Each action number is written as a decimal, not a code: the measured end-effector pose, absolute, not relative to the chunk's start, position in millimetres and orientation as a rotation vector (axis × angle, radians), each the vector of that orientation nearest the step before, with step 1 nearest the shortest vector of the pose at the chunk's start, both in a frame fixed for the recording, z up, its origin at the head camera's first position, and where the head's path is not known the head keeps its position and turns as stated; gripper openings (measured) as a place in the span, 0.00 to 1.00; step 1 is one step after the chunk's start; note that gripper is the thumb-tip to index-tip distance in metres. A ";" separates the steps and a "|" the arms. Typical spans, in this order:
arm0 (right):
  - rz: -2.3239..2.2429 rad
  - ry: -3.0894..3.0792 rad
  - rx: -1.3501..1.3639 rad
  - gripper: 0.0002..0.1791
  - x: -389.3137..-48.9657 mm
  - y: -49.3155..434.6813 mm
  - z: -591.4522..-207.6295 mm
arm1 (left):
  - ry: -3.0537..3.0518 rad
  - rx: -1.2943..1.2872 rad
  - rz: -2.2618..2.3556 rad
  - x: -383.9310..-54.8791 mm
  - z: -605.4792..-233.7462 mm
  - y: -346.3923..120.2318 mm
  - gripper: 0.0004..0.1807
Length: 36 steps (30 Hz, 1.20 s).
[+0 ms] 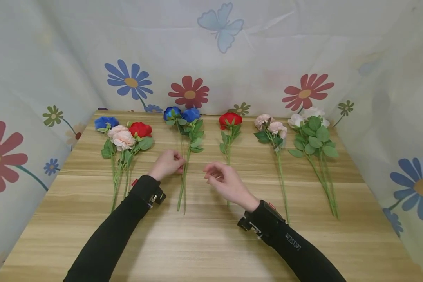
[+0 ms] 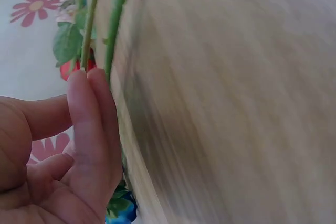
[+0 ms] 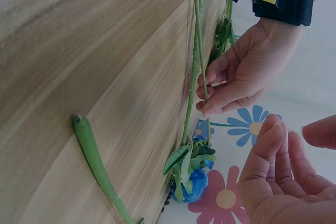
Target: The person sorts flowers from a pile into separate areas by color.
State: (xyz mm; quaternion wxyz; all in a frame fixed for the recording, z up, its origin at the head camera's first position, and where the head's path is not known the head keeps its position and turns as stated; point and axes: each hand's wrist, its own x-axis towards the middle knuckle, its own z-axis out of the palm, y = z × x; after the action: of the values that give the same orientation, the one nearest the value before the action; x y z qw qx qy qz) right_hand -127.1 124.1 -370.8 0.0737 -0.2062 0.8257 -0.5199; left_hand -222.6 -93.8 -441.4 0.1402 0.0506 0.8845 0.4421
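The left hand (image 1: 167,163) pinches a stem (image 3: 199,35) of the two blue flowers (image 1: 191,114), whose heads lie just beyond its fingers. Apart from it, the right hand (image 1: 229,184) holds nothing, fingers loosely bent, with a red flower (image 1: 230,119) beyond it and pink flowers (image 1: 277,127) farther to its right.

Two hands (image 1: 167,163), three blue roses (image 1: 191,114), two red roses (image 1: 230,118), several pink roses (image 1: 122,140), some white roses (image 1: 311,112) (overlapping, uncountable)
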 end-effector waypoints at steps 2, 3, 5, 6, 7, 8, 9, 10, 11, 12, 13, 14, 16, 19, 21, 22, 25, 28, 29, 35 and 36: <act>-1.561 2.477 -0.619 0.11 -127.1 124.2 -370.9 | 2.575 0.158 1.244 -222.8 -443.3 -94.1 0.11; -1.560 2.477 -0.618 0.11 -127.2 124.3 -370.9 | 2.585 0.169 1.232 -222.8 -444.2 -94.6 0.11; -1.559 2.477 -0.617 0.11 -127.3 124.5 -370.9 | 2.602 0.191 1.200 -221.4 -445.4 -96.2 0.12; -1.557 2.476 -0.616 0.11 -127.3 124.6 -370.9 | 2.615 0.204 1.173 -220.1 -445.6 -97.3 0.13; -1.555 2.476 -0.616 0.11 -127.3 124.4 -370.8 | 2.620 0.209 1.155 -217.9 -445.3 -98.7 0.14; -1.552 2.476 -0.617 0.11 -127.3 124.3 -370.9 | 2.632 0.211 1.130 -215.7 -444.9 -100.1 0.14; -1.551 2.475 -0.619 0.11 -127.4 124.3 -370.9 | 2.641 0.218 1.099 -212.8 -443.8 -101.6 0.15; -1.550 2.475 -0.622 0.11 -127.5 124.0 -370.7 | 2.652 0.224 1.065 -209.8 -442.5 -102.8 0.16; -1.546 2.475 -0.623 0.11 -127.5 123.9 -370.5 | 2.652 0.233 1.034 -206.8 -441.0 -103.8 0.16; -1.546 2.474 -0.623 0.11 -127.6 123.8 -370.1 | 2.649 0.245 1.007 -203.9 -439.2 -104.7 0.16; -1.544 2.474 -0.624 0.11 -127.6 123.6 -369.7 | 2.641 0.260 0.985 -201.3 -437.4 -105.7 0.16; -1.544 2.471 -0.624 0.10 -127.6 123.6 -369.2 | 2.632 0.276 0.966 -199.4 -436.1 -106.6 0.16; -1.544 2.467 -0.624 0.10 -127.7 123.2 -368.3 | 2.593 0.300 0.953 -196.2 -433.5 -107.9 0.15; -1.540 2.465 -0.624 0.10 -127.7 122.6 -368.2 | 2.535 0.312 0.959 -194.3 -433.1 -109.9 0.14; -1.536 2.465 -0.623 0.10 -127.7 122.2 -368.7 | 2.497 0.300 0.978 -194.1 -434.2 -110.5 0.14; -1.533 2.469 -0.621 0.10 -127.6 122.3 -368.9 | 2.482 0.296 0.987 -194.5 -435.1 -110.8 0.14; -1.530 2.474 -0.615 0.10 -127.3 122.5 -369.5 | 2.440 0.275 1.013 -195.7 -437.9 -110.3 0.15; -1.530 2.477 -0.613 0.10 -127.2 122.5 -370.1 | 2.430 0.263 1.016 -196.6 -439.5 -108.9 0.16; -1.530 2.476 -0.610 0.10 -127.2 122.4 -370.2 | 2.433 0.265 1.010 -196.7 -439.8 -108.2 0.17; -1.540 2.469 -0.602 0.11 -127.0 122.3 -370.1 | 2.452 0.284 0.980 -196.3 -438.8 -102.5 0.17; -1.541 2.469 -0.604 0.11 -127.0 122.3 -370.1 | 2.451 0.280 0.981 -196.0 -438.6 -101.7 0.16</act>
State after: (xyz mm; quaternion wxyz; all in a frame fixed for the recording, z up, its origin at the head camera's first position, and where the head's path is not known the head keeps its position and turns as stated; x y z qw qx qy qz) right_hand -127.0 122.3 -370.1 0.0846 -0.2025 0.8276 -0.5166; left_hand -196.0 -101.7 -438.6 0.2411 0.1025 0.8959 0.3587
